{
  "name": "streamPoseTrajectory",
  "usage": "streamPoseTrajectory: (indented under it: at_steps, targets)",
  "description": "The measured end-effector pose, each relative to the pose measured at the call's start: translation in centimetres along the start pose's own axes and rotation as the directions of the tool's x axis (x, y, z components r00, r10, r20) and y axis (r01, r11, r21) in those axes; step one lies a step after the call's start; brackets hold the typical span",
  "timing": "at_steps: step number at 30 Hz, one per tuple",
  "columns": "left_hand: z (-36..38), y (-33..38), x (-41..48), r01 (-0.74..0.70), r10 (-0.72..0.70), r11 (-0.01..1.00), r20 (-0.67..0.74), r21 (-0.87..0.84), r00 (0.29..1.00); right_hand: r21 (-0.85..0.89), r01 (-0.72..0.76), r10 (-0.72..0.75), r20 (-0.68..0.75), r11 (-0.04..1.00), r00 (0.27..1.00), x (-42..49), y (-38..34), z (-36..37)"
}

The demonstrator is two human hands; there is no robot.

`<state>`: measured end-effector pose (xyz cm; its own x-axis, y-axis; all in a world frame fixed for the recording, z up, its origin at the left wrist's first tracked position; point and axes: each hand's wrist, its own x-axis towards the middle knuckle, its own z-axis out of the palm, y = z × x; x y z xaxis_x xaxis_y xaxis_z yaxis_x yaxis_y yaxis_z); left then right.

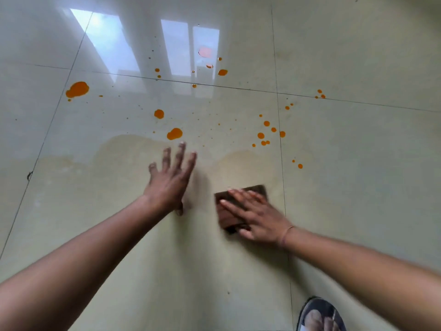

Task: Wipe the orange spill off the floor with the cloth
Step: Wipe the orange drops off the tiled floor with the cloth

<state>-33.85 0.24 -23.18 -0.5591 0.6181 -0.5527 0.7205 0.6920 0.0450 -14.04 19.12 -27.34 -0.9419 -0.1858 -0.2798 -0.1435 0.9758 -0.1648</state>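
Observation:
Orange spill drops lie scattered over the glossy pale floor tiles: a big blot (77, 89) at the far left, two blobs (174, 134) just beyond my left fingertips, a cluster (266, 132) to the right. My right hand (255, 217) presses flat on a dark brown folded cloth (230, 211) on the floor. My left hand (170, 177) rests flat on the tile with fingers spread, holding nothing. A dull wet smear (124, 158) runs across the floor near both hands.
A foot in a sandal (319, 315) stands at the bottom right. Tile grout lines (281, 151) cross the floor. Bright window reflections (179, 46) glare at the far side, with more small orange drops (222, 72) inside and beside them.

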Motion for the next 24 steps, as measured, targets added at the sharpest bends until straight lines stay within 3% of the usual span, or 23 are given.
streamPoseTrajectory:
  at_steps: [3, 7, 10, 14, 19, 21, 24]
  targets:
    - [-0.7, 1.4, 1.1, -0.183, 0.171, 0.979, 0.127, 0.090, 0.977, -0.102, -0.014, 0.029, 0.152, 0.995, 0.988, -2.2, 7.1, -2.3]
    - [-1.7, 2.9, 2.3, -0.207, 0.169, 0.955, 0.183, 0.213, 0.969, -0.114, 0.049, -0.027, 0.193, 0.992, 0.981, -1.9, 8.7, -3.2]
    - [-1.4, 3.3, 2.3, -0.172, 0.144, 0.974, 0.186, 0.150, 0.972, -0.085, -0.007, 0.022, 0.173, 0.996, 0.985, -1.9, 8.1, -2.9]
    - [-1.6, 5.3, 2.6, -0.005, 0.038, 0.989, 0.216, -0.150, 0.976, -0.059, -0.083, 0.091, 0.146, 0.995, 0.985, -2.1, 7.0, -2.5]
    - [-0.8, 9.0, 3.8, 0.179, -0.125, 0.954, 0.224, -0.239, 0.967, 0.101, -0.377, 0.377, 0.022, 0.921, 0.926, 0.4, 5.3, -1.4]
    - [-0.6, 9.3, 3.6, 0.192, -0.138, 0.948, 0.219, -0.252, 0.966, 0.152, -0.339, 0.341, 0.019, 0.928, 0.940, -1.3, 4.3, -0.6]
    - [-0.8, 9.6, 3.3, 0.198, -0.151, 0.950, 0.197, -0.243, 0.969, 0.089, -0.139, 0.136, 0.033, 0.986, 0.990, -5.6, 6.7, -0.2]
